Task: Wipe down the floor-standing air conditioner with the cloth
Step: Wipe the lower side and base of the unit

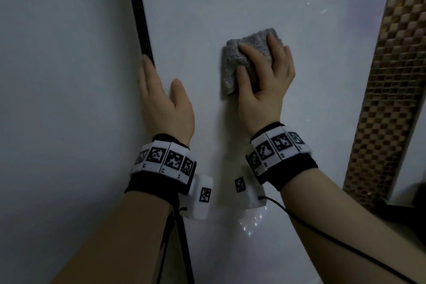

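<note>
The white glossy panel of the air conditioner point(207, 7) fills most of the view. My right hand point(267, 80) presses a folded grey fluffy cloth point(239, 60) flat against the panel, fingers spread over it and thumb on its lower part. My left hand point(166, 104) lies flat on the panel's left edge, beside a black vertical groove point(140, 18), fingers together and thumb apart, holding nothing. Both wrists wear black bands with white marker blocks.
A brown-and-gold mosaic tile strip point(391, 76) runs down the right side. A dark object point(405, 205) sits on a ledge at lower right. A black cable point(322, 237) trails from my right wrist band. A pale wall surface point(57, 76) lies left of the groove.
</note>
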Demonstrator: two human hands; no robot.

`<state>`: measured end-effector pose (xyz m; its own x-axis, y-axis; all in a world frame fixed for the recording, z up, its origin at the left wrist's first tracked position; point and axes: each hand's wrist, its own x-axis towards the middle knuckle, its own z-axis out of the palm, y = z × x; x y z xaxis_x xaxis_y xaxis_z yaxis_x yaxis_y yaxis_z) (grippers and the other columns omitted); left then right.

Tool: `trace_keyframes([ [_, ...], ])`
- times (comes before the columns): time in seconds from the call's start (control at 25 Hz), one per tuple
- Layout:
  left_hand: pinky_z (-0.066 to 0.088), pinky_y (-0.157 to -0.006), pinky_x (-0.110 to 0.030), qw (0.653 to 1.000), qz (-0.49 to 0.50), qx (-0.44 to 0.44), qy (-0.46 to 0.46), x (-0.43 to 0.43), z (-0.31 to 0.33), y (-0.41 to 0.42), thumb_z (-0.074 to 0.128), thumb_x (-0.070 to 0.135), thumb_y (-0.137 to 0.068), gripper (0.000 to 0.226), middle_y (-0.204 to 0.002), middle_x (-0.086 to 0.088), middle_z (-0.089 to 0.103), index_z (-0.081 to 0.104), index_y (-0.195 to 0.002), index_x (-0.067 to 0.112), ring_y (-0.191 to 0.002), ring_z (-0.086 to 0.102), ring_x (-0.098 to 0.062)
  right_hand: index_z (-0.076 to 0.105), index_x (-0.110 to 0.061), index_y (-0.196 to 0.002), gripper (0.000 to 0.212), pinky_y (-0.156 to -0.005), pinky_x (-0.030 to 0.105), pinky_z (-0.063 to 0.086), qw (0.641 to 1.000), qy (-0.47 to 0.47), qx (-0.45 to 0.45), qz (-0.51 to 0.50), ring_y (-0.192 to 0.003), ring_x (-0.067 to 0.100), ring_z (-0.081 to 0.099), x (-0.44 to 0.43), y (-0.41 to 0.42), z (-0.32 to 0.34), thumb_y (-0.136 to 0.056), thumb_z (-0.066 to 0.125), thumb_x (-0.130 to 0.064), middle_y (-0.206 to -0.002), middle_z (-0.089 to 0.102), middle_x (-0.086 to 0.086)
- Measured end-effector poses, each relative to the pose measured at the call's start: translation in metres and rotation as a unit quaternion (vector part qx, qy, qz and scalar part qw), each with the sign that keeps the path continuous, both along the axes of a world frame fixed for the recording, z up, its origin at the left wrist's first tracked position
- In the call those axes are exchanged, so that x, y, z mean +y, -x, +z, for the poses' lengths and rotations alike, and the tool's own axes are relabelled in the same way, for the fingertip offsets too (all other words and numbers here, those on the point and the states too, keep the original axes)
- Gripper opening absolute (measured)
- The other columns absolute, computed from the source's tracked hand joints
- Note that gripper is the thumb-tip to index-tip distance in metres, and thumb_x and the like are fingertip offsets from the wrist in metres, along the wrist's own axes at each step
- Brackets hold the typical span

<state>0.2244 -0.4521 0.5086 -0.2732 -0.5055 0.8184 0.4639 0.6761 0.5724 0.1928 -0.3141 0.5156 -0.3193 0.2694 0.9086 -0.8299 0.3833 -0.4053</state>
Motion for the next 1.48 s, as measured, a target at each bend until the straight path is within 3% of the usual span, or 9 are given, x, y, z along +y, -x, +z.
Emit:
trace_keyframes([
  [0.16, 0.015, -0.098, 0.005, 0.999, -0.033, 0.009, -0.001, -0.006, -0.002, -0.001, 0.035, 0.026, -0.093, 0.058, -0.153, -0.002, 0.031, 0.027, -0.148, 0.013, -0.138, 0.029, -0.01, 0.061, -0.023, -0.12, 0.03, -0.114, 0.052, 0.013, 0.996, 0.079, -0.038, 0.01, -0.138, 0.034, 0.02, -0.004, -0.006, 0.007, -0.091, 0.056, -0.018, -0.148, 0.034, 0.01],
  [0.24, 0.016, -0.096, 0.007, 0.999, -0.036, 0.019, 0.004, -0.009, -0.002, -0.002, 0.036, 0.02, -0.094, 0.054, -0.151, -0.005, 0.034, 0.031, -0.147, 0.01, -0.137, 0.032, -0.013, 0.062, -0.021, -0.119, 0.03, -0.113, 0.055, 0.014, 1.0, 0.001, -0.013, 0.002, -0.138, 0.036, 0.019, -0.019, -0.012, -0.003, -0.09, 0.057, -0.018, -0.147, 0.035, 0.01],
  [0.32, 0.018, -0.099, 0.004, 0.999, -0.036, 0.023, 0.012, -0.013, -0.003, -0.003, 0.036, 0.017, -0.094, 0.052, -0.149, -0.006, 0.038, 0.034, -0.146, 0.01, -0.136, 0.034, -0.014, 0.062, -0.021, -0.119, 0.03, -0.112, 0.058, 0.015, 0.999, -0.044, 0.007, 0.005, -0.139, 0.035, 0.018, -0.022, -0.012, -0.007, -0.09, 0.058, -0.019, -0.146, 0.036, 0.009],
  [0.48, 0.029, -0.109, -0.013, 0.997, -0.068, 0.026, 0.006, -0.021, -0.008, -0.006, 0.038, 0.018, -0.095, 0.048, -0.145, -0.002, 0.044, 0.04, -0.143, 0.017, -0.134, 0.039, -0.01, 0.062, -0.022, -0.119, 0.03, -0.111, 0.058, 0.016, 0.999, 0.04, -0.022, 0.013, -0.139, 0.036, 0.019, -0.028, -0.016, -0.001, -0.09, 0.058, -0.018, -0.146, 0.036, 0.011],
  [0.6, 0.034, -0.11, -0.022, 0.996, -0.084, 0.034, 0.001, -0.024, -0.008, -0.01, 0.04, 0.018, -0.094, 0.046, -0.142, -0.001, 0.048, 0.045, -0.14, 0.017, -0.132, 0.042, -0.009, 0.065, -0.02, -0.116, 0.029, -0.11, 0.059, 0.017, 0.998, -0.052, 0.028, 0.005, -0.138, 0.038, 0.021, -0.043, -0.021, -0.011, -0.088, 0.062, -0.017, -0.143, 0.04, 0.013],
  [0.8, 0.038, -0.103, -0.014, 0.994, -0.099, 0.037, 0.0, -0.029, -0.006, -0.013, 0.039, 0.013, -0.095, 0.042, -0.135, -0.004, 0.054, 0.052, -0.135, 0.017, -0.124, 0.05, -0.011, 0.065, -0.021, -0.115, 0.028, -0.114, 0.051, 0.015, 0.999, 0.035, -0.004, 0.021, -0.138, 0.037, 0.02, -0.043, -0.02, -0.004, -0.088, 0.062, -0.017, -0.145, 0.037, 0.014],
  [0.96, 0.033, -0.096, -0.003, 0.992, -0.122, 0.038, -0.016, -0.035, -0.006, -0.013, 0.036, 0.01, -0.098, 0.042, -0.133, 0.006, 0.052, 0.048, -0.137, 0.014, -0.118, 0.046, 0.006, 0.069, -0.018, -0.11, 0.026, -0.108, 0.059, 0.022, 0.992, -0.102, 0.079, 0.004, -0.134, 0.042, 0.028, -0.061, -0.026, -0.017, -0.085, 0.066, -0.016, -0.137, 0.047, 0.016],
  [1.12, 0.035, -0.102, -0.012, 0.985, -0.163, 0.034, -0.044, -0.041, -0.007, -0.012, 0.035, 0.009, -0.1, 0.042, -0.129, 0.012, 0.049, 0.042, -0.142, 0.011, -0.119, 0.046, 0.007, 0.07, -0.018, -0.107, 0.024, -0.107, 0.06, 0.023, 0.997, -0.043, 0.066, 0.024, -0.134, 0.04, 0.028, -0.064, -0.024, -0.009, -0.084, 0.068, -0.016, -0.136, 0.048, 0.015],
  [1.48, 0.034, -0.101, -0.008, 0.981, -0.187, 0.033, -0.033, -0.037, 0.006, -0.016, 0.034, 0.009, -0.101, 0.042, -0.139, -0.004, 0.048, 0.039, -0.142, 0.005, -0.125, 0.044, 0.0, 0.071, -0.02, -0.105, 0.022, -0.106, 0.06, 0.023, 0.994, -0.07, 0.081, 0.019, -0.133, 0.042, 0.029, -0.064, -0.026, 0.023, -0.084, 0.067, -0.017, -0.135, 0.049, 0.014],
])
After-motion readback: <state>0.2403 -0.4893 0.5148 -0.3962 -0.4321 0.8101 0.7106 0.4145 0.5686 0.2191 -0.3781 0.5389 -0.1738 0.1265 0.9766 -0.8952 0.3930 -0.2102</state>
